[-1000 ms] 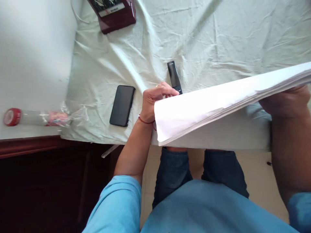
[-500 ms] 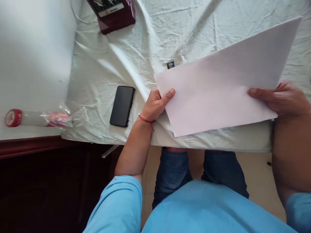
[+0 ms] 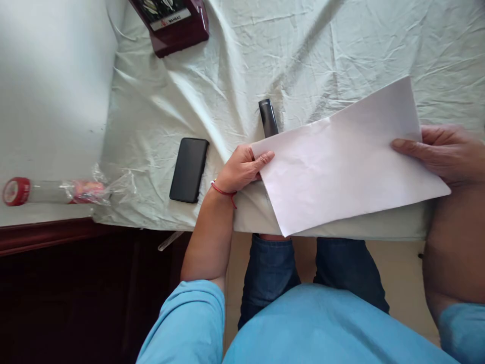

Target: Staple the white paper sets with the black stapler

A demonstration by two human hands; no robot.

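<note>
A white sheet of paper (image 3: 344, 162), maybe more than one layer, is held slanting over the front of the cloth-covered table. My left hand (image 3: 244, 167) pinches its left edge, thumb on top and fingers beneath. At the right edge my right hand (image 3: 443, 151) grips it the same way, the fingers hidden under the paper. Just behind the paper's upper left edge lies a dark, slim object (image 3: 269, 117), its near end covered by the paper. A black phone (image 3: 189, 170) lies left of my left hand.
Pale, wrinkled cloth (image 3: 303, 55) covers the table. A dark red box-like object (image 3: 176, 30) stands at the back left. On the far left is a clear tube with a red cap (image 3: 17, 191), with crumpled plastic wrap (image 3: 121, 187) beside it.
The paper has come lower and its far right corner has dropped towards me. More of the dark slim object shows behind it. Both hands keep their hold.
</note>
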